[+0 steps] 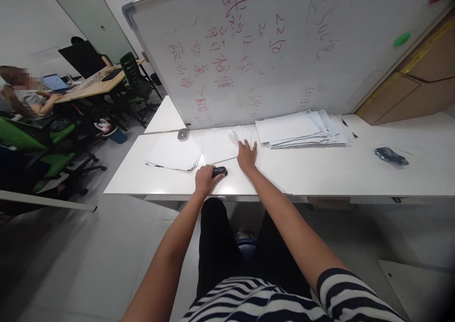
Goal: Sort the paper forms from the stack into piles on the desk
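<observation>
My left hand [205, 179] is closed around a small black object, perhaps a stapler [219, 171], near the front edge of the white table [320, 173]. My right hand [246, 154] lies flat with its fingers spread, pressing on a white sheet of paper [220, 144] just beyond. A few folded or crumpled sheets [241, 135] lie at its fingertips.
A loose pile of papers [174, 154] lies at the left, a bigger fanned stack [302, 130] at the right. A dark object [391, 156] rests far right. A whiteboard [270, 47] with red writing leans behind. A person sits at a desk [88, 87] far left.
</observation>
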A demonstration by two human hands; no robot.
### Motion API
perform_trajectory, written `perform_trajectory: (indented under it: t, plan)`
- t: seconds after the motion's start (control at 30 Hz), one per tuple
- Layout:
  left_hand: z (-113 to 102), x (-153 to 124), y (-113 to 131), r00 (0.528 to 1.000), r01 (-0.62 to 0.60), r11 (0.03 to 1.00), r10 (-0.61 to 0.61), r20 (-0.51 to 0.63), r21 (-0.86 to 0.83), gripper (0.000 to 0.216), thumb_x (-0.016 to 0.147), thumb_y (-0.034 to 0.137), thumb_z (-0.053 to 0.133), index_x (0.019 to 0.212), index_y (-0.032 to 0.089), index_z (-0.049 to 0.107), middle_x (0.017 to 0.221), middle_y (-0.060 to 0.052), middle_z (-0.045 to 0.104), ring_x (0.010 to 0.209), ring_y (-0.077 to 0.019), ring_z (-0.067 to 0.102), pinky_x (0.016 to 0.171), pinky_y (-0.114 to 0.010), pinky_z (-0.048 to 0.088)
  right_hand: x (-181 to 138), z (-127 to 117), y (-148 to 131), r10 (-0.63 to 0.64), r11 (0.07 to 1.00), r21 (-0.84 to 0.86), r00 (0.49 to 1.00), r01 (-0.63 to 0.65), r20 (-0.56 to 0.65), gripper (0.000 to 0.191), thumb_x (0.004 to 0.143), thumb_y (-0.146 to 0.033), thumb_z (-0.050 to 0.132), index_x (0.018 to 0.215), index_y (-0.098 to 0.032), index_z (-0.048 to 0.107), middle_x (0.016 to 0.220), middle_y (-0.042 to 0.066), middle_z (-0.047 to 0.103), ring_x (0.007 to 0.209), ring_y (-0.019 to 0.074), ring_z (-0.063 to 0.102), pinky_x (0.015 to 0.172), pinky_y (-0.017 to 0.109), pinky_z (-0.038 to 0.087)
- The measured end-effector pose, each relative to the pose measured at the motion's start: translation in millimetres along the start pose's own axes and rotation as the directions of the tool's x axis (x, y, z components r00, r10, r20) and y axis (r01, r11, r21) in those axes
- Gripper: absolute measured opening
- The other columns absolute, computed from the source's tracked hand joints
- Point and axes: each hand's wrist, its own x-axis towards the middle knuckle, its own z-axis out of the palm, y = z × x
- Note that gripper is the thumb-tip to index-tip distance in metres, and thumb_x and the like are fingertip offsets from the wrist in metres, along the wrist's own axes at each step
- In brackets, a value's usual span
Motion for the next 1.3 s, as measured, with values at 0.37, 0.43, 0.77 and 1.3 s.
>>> perform_trajectory:
  t: [0.37,0.43,0.77,1.3]
  plan:
    - [-6.3,-2.8,1.7,0.996,0.044,0.999,-0.046,-0.074,-0.031,0.054,0.077,0.061,0.058,0.115,0.022,0.055,0.112,-0.012,0.062,0.109,-0.0291,0.051,0.096,-0.044,0.031,-95.5,-70.5,18.9,0.348,0.842,0.505,0.906,-0.191,-0.239,0.052,0.096,-0.035,0.018,0.143,-0.018,0.033,0.152,0.010,0.028,0.140,0.0187,0.027,0.107,0.038,0.037]
    - [-8.3,-3.9,0.5,0.986,0.073,0.997,-0.078,-0.149,-0.039,0.066,0.076,0.060,0.060,0.127,0.020,0.048,0.129,-0.016,0.054,0.123,-0.0323,0.042,0.105,-0.049,0.021,-123.8,-83.4,31.0,0.510,0.661,0.682,0.854,-0.313,-0.102,0.058,0.093,-0.036,0.030,0.148,-0.018,0.020,0.153,0.015,0.026,0.138,0.0211,0.033,0.101,0.040,0.043]
    - [-15.5,-82.4,98.7,0.784,0.348,0.697,-0.583,-0.212,-0.627,0.051,0.090,0.048,0.044,0.133,0.022,0.038,0.145,-0.015,0.031,0.139,-0.0250,0.024,0.113,-0.045,0.021,-248.8,-113.0,47.2,0.512,-0.229,0.911,0.754,-0.342,0.412,0.042,0.064,-0.030,0.074,0.103,-0.018,0.064,0.102,0.008,0.071,0.093,0.0250,0.067,0.078,0.038,0.056]
    - [-63.0,-80.9,117.3,0.908,0.417,0.276,-0.075,0.413,-0.866,0.044,0.080,0.048,0.060,0.114,0.020,0.061,0.111,-0.006,0.068,0.102,-0.0225,0.062,0.089,-0.036,0.048,-253.0,-156.6,68.7,0.296,0.435,0.828,0.925,-0.354,0.240,0.028,0.075,-0.041,0.063,0.090,-0.017,0.063,0.084,0.004,0.068,0.078,0.0194,0.062,0.071,0.029,0.046]
